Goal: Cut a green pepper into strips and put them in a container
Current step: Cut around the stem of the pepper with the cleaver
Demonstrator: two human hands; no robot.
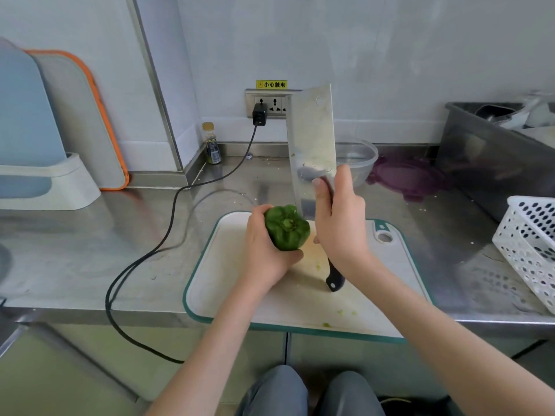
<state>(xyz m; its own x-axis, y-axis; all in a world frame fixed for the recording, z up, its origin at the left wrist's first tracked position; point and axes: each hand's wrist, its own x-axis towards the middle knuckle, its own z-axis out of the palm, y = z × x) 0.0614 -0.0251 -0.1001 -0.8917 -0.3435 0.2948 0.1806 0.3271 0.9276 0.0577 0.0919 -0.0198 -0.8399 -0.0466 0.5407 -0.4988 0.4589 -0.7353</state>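
Green and whole, the bell pepper (286, 228) sits cupped in the left hand (265, 250) over the cutting board (300, 298) — stem toward the camera — while right-hand fingers (345, 187) wrap the raised cleaver (312, 145), seemingly readying a first cut.

A yellow warning sticker (271, 84) on the wall, just above the socket panel (268, 104), reads 小心触电 in dark characters, with a small symbol at its left end too small to make out. The small bottle (212, 144) in the corner of the counter bears a label whose print is too blurred to read.
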